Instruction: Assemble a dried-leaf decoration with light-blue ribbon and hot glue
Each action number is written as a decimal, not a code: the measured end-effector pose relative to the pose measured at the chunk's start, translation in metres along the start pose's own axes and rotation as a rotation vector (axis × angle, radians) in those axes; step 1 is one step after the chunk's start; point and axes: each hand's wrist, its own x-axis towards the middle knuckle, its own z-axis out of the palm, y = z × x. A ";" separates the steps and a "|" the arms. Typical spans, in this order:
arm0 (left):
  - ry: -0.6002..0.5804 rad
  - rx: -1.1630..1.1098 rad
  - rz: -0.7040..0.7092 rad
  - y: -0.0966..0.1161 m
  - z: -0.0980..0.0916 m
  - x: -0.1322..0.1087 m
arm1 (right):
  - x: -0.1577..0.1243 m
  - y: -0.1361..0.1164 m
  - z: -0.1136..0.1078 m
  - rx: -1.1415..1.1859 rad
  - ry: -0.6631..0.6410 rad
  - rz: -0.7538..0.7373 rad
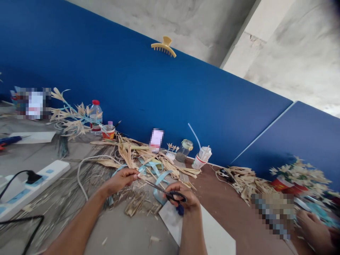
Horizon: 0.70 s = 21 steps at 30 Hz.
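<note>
My right hand (181, 194) is closed round the black handles of a pair of scissors (156, 186). Their blades point up and left toward my left hand (124, 178). Thumb and fingers of that hand pinch a small pale piece of dried husk (140, 175), close to the blade tips. Whether the blades touch it I cannot tell. Behind both hands lies a heap of dried corn husks (130, 150) with light blue ribbon (162, 176) tangled in it. Short brown scraps (135, 203) are scattered below my left hand.
A white power strip (57, 170) lies left. Along the blue partition (119, 67) stand a water bottle (96, 117), a paper cup (108, 132), a glass jar (184, 150) and a white cup (202, 157). White board (217, 233) lies under my right forearm. Another person's hand (315, 228) is far right.
</note>
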 end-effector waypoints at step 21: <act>-0.057 0.054 -0.005 -0.009 -0.002 0.003 | 0.007 -0.002 0.006 -0.010 -0.005 0.074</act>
